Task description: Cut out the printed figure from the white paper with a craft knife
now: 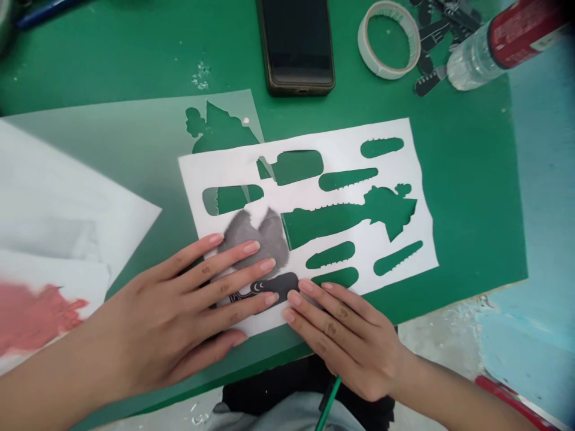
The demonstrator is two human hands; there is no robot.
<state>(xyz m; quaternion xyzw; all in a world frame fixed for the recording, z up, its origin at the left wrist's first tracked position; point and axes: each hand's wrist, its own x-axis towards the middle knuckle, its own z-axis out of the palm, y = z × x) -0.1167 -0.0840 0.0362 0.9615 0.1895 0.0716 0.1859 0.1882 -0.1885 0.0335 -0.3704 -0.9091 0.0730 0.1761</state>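
A white paper sheet (341, 161) with several cut-out shapes lies on a green cutting mat (471, 197). My left hand (179, 317) lies flat on the sheet's lower left corner, fingers stretched out over a grey smudged patch (265, 236). A small black paper cut-out (276, 285) sits between my two hands. My right hand (345, 335) rests beside it, fingertips pressed on the sheet at the black piece's right end. Neither hand grips anything.
A black phone (296, 45), a roll of white tape (389, 39), black paper scraps (431, 36) and a plastic bottle with a red label (498, 42) lie at the far edge. Translucent sheets (112, 143) and a red-painted paper (31, 314) lie left. A green stick (327, 404) shows under my right wrist.
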